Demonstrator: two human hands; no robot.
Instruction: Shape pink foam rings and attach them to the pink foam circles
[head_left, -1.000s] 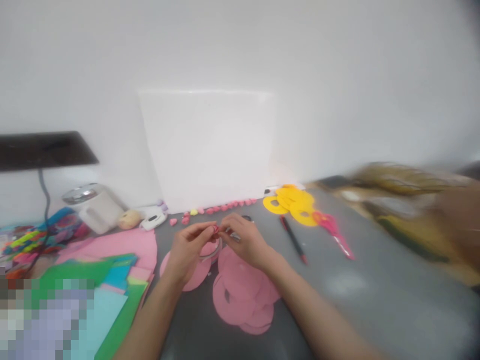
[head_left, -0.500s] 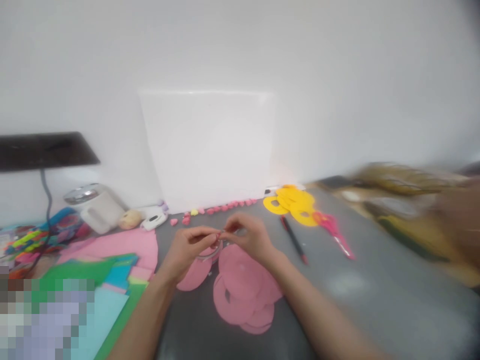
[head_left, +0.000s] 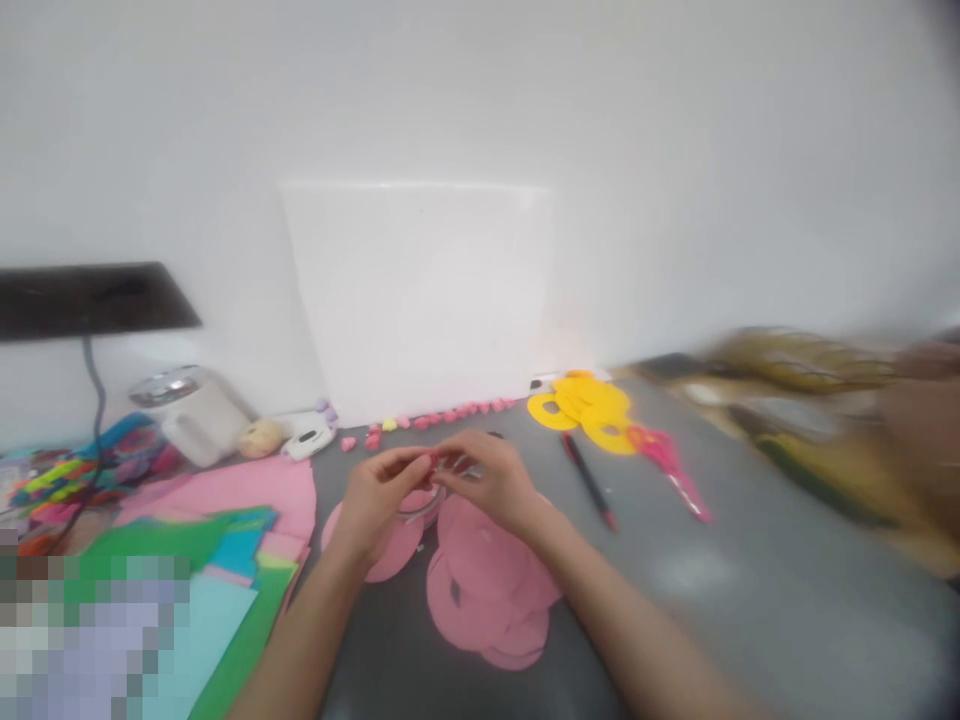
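Note:
My left hand point(head_left: 384, 497) pinches a small pinkish-red piece point(head_left: 433, 456) between thumb and forefinger; its exact kind is too blurred to tell. Closed in a pinch too, my right hand point(head_left: 491, 482) meets the left at the same piece. Just below the fingertips is a pale ring point(head_left: 421, 512), perhaps a tape roll, partly hidden by the hands. Pink paper discs point(head_left: 390, 550) lie under and beside my left hand. A pile of pink paper rings and discs point(head_left: 487, 570) spreads below my right hand, some with a hole cut in them.
Yellow paper rings point(head_left: 581, 405), a dark marker point(head_left: 591, 485) and pink scissors point(head_left: 675, 470) lie to the right. Small pink hearts point(head_left: 457, 411) line the wall below a white board point(head_left: 420, 300). Coloured sheets point(head_left: 202, 620), a white jug-like appliance point(head_left: 199, 415) and a cable point(head_left: 96, 390) are left.
Both hands have shifted slightly, the right fingers curling in closer over the left fingertips. The left hand has moved a little to the right, showing more of the pink disc beside it.

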